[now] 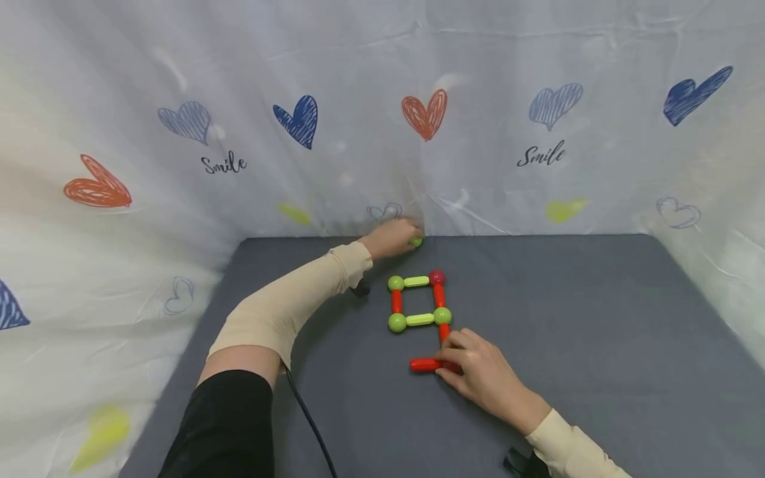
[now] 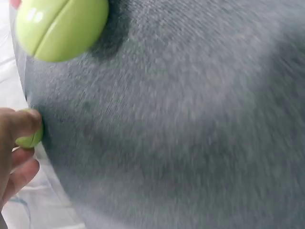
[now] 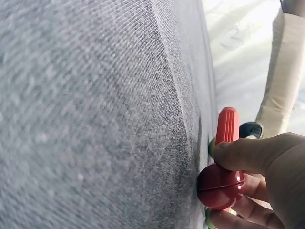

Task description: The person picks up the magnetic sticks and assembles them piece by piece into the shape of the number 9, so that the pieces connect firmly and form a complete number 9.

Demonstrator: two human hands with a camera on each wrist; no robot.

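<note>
At the far edge of the table my left hand [image 1: 391, 239] pinches a green ball [image 1: 416, 242]; the left wrist view shows thumb and finger on this ball [image 2: 32, 136]. Nearer, a square of sticks and balls lies flat, with a red ball [image 1: 437, 277] at its far right corner and green balls at the other corners. From the near right green ball [image 1: 442, 316] a red stick [image 1: 444, 332] runs toward my right hand [image 1: 481, 375]. That hand grips a second red stick [image 1: 423, 365] and a dark red ball [image 3: 219, 188], which shows in the right wrist view.
A grey cloth [image 1: 597, 345] covers the table. Behind it hangs a white curtain [image 1: 358, 166] printed with hearts. A black cable [image 1: 311, 421] runs below the left arm. Close to the left wrist camera is a large-looking green ball [image 2: 64, 31].
</note>
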